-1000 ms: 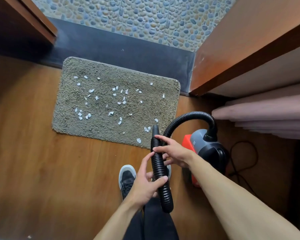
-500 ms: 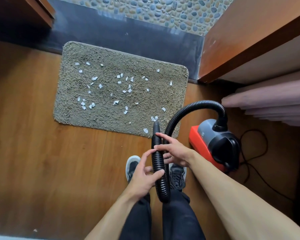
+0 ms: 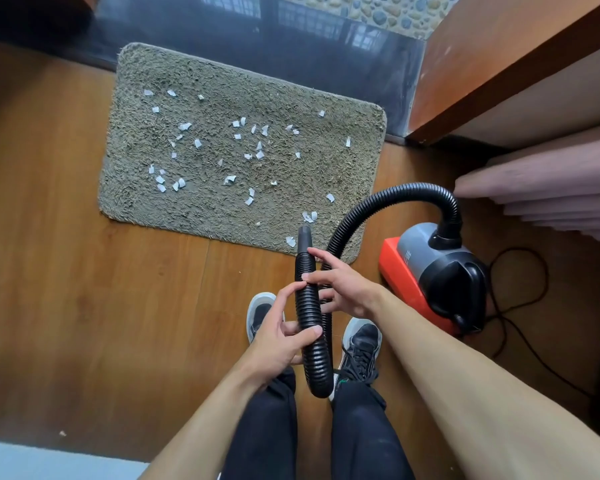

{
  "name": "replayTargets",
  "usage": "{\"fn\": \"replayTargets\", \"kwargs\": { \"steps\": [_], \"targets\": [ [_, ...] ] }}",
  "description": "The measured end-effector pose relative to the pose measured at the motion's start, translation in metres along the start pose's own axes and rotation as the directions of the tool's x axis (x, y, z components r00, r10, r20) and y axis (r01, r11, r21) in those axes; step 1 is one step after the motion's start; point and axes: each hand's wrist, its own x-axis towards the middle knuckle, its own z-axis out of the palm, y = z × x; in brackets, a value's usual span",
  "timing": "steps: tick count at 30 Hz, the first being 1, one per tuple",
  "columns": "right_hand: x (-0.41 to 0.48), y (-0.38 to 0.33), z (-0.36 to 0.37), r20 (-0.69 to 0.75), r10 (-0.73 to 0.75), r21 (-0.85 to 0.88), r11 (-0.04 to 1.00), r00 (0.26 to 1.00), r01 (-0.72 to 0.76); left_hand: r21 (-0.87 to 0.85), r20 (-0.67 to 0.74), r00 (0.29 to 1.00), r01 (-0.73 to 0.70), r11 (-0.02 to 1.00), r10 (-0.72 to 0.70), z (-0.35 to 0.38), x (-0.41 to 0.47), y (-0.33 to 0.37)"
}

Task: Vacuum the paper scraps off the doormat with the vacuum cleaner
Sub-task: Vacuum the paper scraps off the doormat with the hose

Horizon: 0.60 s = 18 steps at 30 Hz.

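Note:
A grey-green shaggy doormat (image 3: pixel 284 98) lies on the wooden floor, strewn with several white paper scraps (image 3: pixel 229 180). A red, grey and black vacuum cleaner (image 3: pixel 440 275) stands to its right. Its black ribbed hose (image 3: pixel 307 306) arches up from the body, loops down between my legs and rises to a nozzle tip (image 3: pixel 304 237) over the mat's near edge. My left hand (image 3: pixel 278 337) grips the hose low down, thumb across it. My right hand (image 3: pixel 340 285) holds the hose higher up, fingers on its right side.
My two black shoes (image 3: pixel 361 344) stand on the wooden floor just before the mat. A black power cord (image 3: pixel 520 306) loops on the floor right of the vacuum. A wooden door (image 3: pixel 499 57) and pink fabric (image 3: pixel 551 188) are at the right; a dark threshold (image 3: pixel 291 39) lies beyond the mat.
The view has shifted so mat and vacuum sit lower and closer. Both hands keep hold of the hose, with the nozzle still at the mat's near edge.

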Motion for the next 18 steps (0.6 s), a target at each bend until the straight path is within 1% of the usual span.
{"fn": "replayTargets", "kwargs": {
  "steps": [6,13,15,18],
  "targets": [
    [0.004,0.010,-0.013,0.043,0.001,0.000,1.000,0.999,-0.001,0.011,-0.029,1.000,0.001,1.000,-0.001,0.012,0.005,-0.011],
    [0.000,0.025,-0.030,0.055,0.003,0.021,1.000,0.999,-0.004,0.028,-0.065,0.998,-0.013,1.000,0.015,0.033,0.013,-0.022],
    [-0.003,0.035,-0.036,-0.003,-0.021,0.067,0.998,1.000,0.021,0.033,-0.074,0.997,-0.011,0.999,0.014,0.039,0.016,-0.026],
    [-0.012,0.062,-0.051,-0.191,-0.019,0.169,0.984,0.981,0.052,0.029,-0.067,0.998,-0.013,0.999,0.015,0.048,0.021,-0.030]
  ]
}}
